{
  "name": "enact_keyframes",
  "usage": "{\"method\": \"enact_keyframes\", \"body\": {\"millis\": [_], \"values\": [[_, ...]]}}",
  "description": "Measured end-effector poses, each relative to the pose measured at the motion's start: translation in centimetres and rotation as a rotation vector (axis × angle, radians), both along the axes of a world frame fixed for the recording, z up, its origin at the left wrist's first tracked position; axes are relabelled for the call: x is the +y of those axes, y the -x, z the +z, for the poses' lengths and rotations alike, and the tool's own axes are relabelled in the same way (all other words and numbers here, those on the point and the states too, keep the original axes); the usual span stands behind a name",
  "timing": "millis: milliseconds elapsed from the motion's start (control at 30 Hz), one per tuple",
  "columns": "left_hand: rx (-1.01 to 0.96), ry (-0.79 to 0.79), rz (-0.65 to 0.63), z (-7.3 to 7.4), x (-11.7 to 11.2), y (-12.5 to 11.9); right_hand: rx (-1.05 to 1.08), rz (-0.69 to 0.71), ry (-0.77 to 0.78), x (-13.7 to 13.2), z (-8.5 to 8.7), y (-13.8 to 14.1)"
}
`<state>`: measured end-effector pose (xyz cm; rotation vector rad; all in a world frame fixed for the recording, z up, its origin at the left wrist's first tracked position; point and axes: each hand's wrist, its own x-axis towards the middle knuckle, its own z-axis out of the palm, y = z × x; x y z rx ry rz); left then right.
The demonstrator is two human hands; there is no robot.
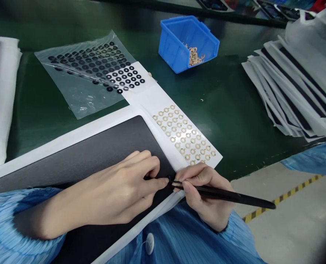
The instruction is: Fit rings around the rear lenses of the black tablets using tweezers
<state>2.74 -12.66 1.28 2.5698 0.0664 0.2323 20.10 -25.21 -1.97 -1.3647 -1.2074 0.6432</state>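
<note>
A dark flat panel [119, 141] lies on white wrapping at the table's front edge. My left hand [124, 187] rests on it, its fingers loosely bent and apart, with one fingertip touching the panel near its right corner. I see nothing held in that hand. My right hand [207, 194] grips black tweezers [234, 197], whose tips meet the same corner beside the left fingertip. Whatever lies at the tips is too small to make out. Just beyond the hands is a white sheet [141, 91] bearing rows of pale ring stickers [183, 134].
Clear film [83, 101] with black rings [90, 64] overlaps the sheet's far end. A blue bin [172, 49] holds small tan scraps [194, 57]. Wrapped dark panels [297, 84] are stacked at right, and another wrapped stack [3, 95] stands at left. A blue sleeve [314, 161] shows at right.
</note>
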Motion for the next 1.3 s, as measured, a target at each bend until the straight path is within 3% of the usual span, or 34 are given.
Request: {"method": "enact_keyframes", "body": {"millis": [300,500,933,1300], "values": [[0.005,-0.007,0.003,0.1,0.1,-0.1,-0.028,-0.071,-0.030,0.0,0.0,0.6],[0.015,-0.012,0.001,0.1,0.1,-0.1,0.109,0.004,0.012,-0.1,-0.3,0.0],[0.026,0.020,-0.005,0.1,0.1,-0.1,-0.038,0.010,-0.023,0.0,0.0,0.1],[0.019,-0.007,-0.014,-0.2,0.1,-0.1,-0.062,-0.105,-0.047,0.0,-0.1,1.0]]}}
